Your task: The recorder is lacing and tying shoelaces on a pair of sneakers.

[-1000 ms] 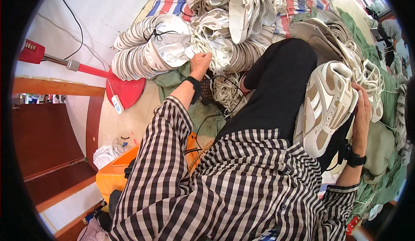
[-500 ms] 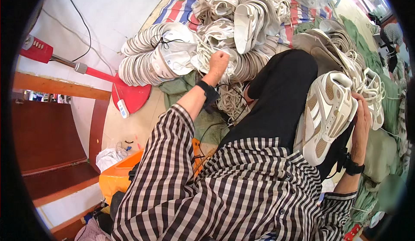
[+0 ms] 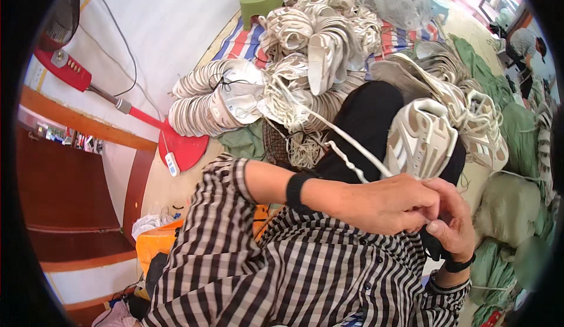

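My left hand (image 3: 382, 201) is closed on a white shoelace (image 3: 335, 133). The lace runs taut from a tangle of laces (image 3: 305, 148) by the pile up to my fingers. A white and beige shoe (image 3: 420, 142) stands on my lap, against my black trousers. My right hand (image 3: 452, 224) grips its lower end, its fingers touching my left hand. Both wrists wear black bands, and the sleeves are black-and-white check.
Stacks of white shoe uppers (image 3: 205, 101) and more shoes (image 3: 326, 45) lie ahead on a striped mat. A red fan base (image 3: 182, 148) stands at left, a green stool (image 3: 261, 1) beyond. Green sacks (image 3: 511, 204) lie at right, an orange tub (image 3: 155, 242) by my left side. Another person (image 3: 526, 42) is far right.
My left hand has come back from the pile of laces to my lap, pulling one white lace with it, and now meets my right hand at the shoe.
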Demonstrator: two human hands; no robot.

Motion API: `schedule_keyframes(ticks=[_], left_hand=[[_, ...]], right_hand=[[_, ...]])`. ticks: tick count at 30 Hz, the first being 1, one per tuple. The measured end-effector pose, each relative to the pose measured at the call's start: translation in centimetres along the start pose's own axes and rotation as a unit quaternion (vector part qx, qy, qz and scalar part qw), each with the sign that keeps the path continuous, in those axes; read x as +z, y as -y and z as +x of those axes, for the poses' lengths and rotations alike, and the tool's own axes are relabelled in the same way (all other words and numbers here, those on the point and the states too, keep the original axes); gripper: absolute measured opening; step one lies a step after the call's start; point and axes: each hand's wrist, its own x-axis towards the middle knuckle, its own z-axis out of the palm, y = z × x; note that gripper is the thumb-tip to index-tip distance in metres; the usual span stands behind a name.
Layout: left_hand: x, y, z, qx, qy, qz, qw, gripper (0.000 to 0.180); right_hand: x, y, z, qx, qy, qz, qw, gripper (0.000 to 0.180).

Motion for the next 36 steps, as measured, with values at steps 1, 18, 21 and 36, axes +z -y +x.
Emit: schedule_keyframes(ticks=[1,18,21,36], left_hand=[[0.0,-0.4,-0.2,-0.014,0.014,0.005,1.000,0.011],[-11.1,-10.2,-6.9,0.058,-0.428,0.034,0.901,0.033],[-15.0,-11.6,-10.6,0.080,-0.434,0.024,0.897,0.034],[-34.9,-18.3,-30.8,0.099,-0.534,0.088,0.835,0.033]], right_hand=[[-0.4,-0.2,-0.3,-0.002,-0.011,0.000,1.000,0.063],[-12.6,-5.9,-14.4,-0.029,-0.364,-0.441,0.820,0.012],[-14.7,-8.0,-15.4,-0.019,-0.395,-0.494,0.775,0.011],[-20.4,-14.2,-18.9,-0.002,-0.462,-0.570,0.679,0.011]])
